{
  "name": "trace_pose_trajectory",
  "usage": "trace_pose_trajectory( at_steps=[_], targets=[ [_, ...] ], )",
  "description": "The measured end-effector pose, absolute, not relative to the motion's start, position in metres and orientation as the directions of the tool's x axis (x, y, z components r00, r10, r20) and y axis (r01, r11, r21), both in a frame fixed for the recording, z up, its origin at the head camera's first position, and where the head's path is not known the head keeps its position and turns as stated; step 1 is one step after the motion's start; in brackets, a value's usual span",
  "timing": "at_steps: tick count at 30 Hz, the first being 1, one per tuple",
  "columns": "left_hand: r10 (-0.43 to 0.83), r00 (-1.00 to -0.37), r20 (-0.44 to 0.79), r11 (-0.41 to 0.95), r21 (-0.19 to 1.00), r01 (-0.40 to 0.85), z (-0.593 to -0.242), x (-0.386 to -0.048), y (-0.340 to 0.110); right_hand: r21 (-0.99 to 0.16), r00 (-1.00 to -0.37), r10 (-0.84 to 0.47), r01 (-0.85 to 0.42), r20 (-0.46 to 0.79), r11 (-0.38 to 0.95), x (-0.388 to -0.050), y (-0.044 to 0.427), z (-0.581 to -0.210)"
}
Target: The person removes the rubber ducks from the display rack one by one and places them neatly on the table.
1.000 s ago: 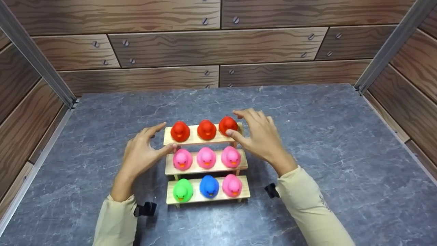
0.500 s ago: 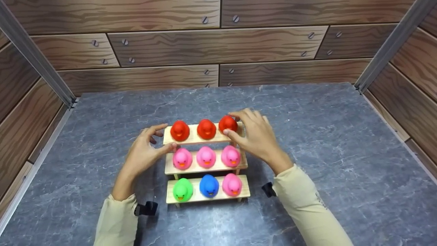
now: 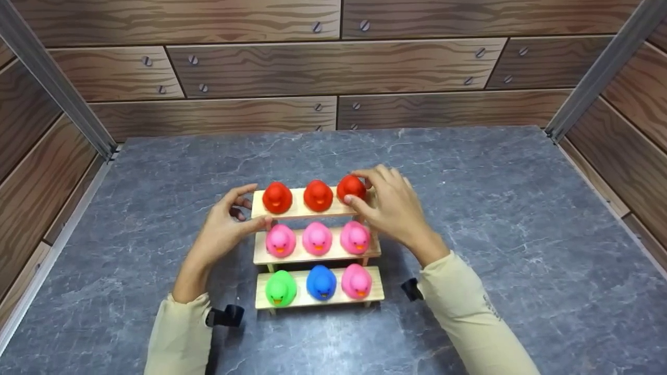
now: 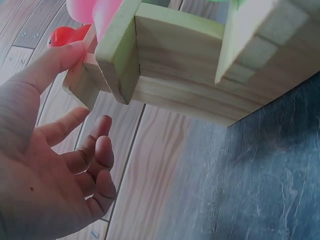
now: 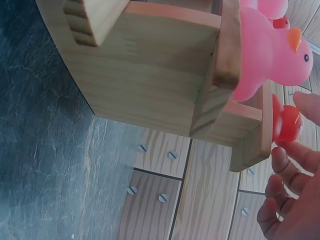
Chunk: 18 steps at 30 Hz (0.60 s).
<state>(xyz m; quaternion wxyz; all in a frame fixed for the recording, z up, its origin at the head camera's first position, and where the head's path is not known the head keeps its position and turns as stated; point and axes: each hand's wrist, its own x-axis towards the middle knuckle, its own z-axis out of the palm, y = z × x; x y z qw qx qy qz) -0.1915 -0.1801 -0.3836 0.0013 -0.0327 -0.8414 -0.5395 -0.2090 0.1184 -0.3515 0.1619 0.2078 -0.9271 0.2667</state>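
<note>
A three-step wooden stand (image 3: pixel 298 203) carries several rubber ducks. My right hand (image 3: pixel 398 211) pinches the rightmost red duck (image 3: pixel 350 186) on the top step, thumb in front and index finger behind. At the stand's left end, my left hand (image 3: pixel 221 232) pinches the top step between thumb and index finger; its other fingers curl loosely below, as the left wrist view shows. Two more red ducks (image 3: pixel 276 197) share the top step. Three pink ducks (image 3: pixel 317 238) line the middle one. Green (image 3: pixel 281 288), blue (image 3: pixel 321 283) and pink (image 3: pixel 356 281) ducks occupy the lowest.
The stand rests on a grey marbled tabletop (image 3: pixel 495 219). Wood-patterned panels (image 3: pixel 333 67) rise behind and at both sides, with metal posts (image 3: pixel 599 73) at the back corners. A black camera mount (image 3: pixel 226 315) sits at the left wrist.
My right hand has moved slightly left and its thumb and index finger have closed onto the right red duck. The left hand stays at the top step, its lower fingers more curled. The ducks keep their places.
</note>
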Motion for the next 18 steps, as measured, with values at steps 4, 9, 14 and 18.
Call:
trace_pose_trajectory(
  at_steps=[4,9,14,18],
  targets=[
    [0.065,-0.997,0.036,0.396,0.916,0.059,-0.3814,-0.1916,-0.1788,-0.439,-0.873,-0.291,-0.455,0.392,0.775,-0.2081,0.1191,-0.3515],
    [0.064,-0.998,0.024,0.376,0.925,0.046,-0.381,-0.1905,-0.1775,-0.445,-0.874,-0.287,-0.453,0.392,0.773,-0.2078,0.1187,-0.3523],
    [0.056,-0.998,0.016,0.365,0.93,0.035,-0.3818,-0.1899,-0.1776,-0.457,-0.868,-0.273,-0.459,0.415,0.762,-0.2074,0.1202,-0.3511],
    [0.057,-0.998,0.02,0.358,0.933,0.039,-0.3829,-0.1904,-0.1786,-0.483,-0.864,-0.237,-0.454,0.445,0.749,-0.2075,0.1252,-0.3489]
  ],
)
